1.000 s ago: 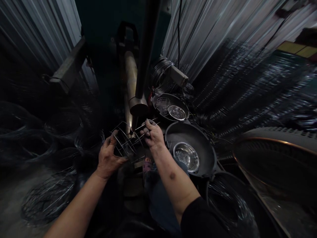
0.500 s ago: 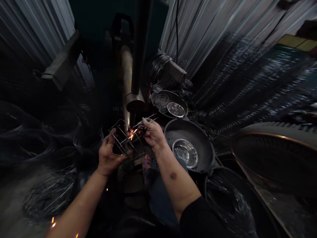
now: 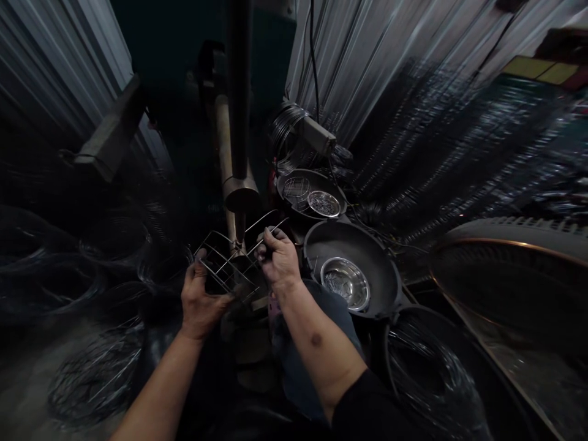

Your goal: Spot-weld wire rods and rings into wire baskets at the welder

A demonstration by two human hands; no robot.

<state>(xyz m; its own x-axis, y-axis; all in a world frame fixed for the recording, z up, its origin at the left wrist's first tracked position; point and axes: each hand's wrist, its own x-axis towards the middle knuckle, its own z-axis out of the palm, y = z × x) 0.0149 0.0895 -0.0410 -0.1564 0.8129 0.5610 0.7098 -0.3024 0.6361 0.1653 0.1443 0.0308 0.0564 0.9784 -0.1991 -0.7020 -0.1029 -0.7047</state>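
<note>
Between my two hands is a wire rack [image 3: 225, 264] made of thin crossed metal rods. My left hand [image 3: 201, 298] grips its left side, thumb on top and fingers underneath. At the right, my right hand [image 3: 279, 256] pinches a thin rod whose free end sticks out past the fingers. The rack's middle sits at the tip of a spot welder's lower arm [image 3: 236, 242], under a thick upper cylinder [image 3: 242, 195]. Whether the rods touch the welder tip cannot be made out in the dim light.
To the right, a large dark pan [image 3: 379, 269] holds a shiny metal bowl [image 3: 344, 283] of small metal pieces. Behind it, another pan [image 3: 290, 179] carries a small dish [image 3: 324, 203]. Wire coils [image 3: 427, 367] lie at lower right, and tangled wire [image 3: 94, 376] at lower left.
The bright sparks at the welder tip and those falling at lower left are gone. Both hands still hold the rack, and the view has shifted slightly.
</note>
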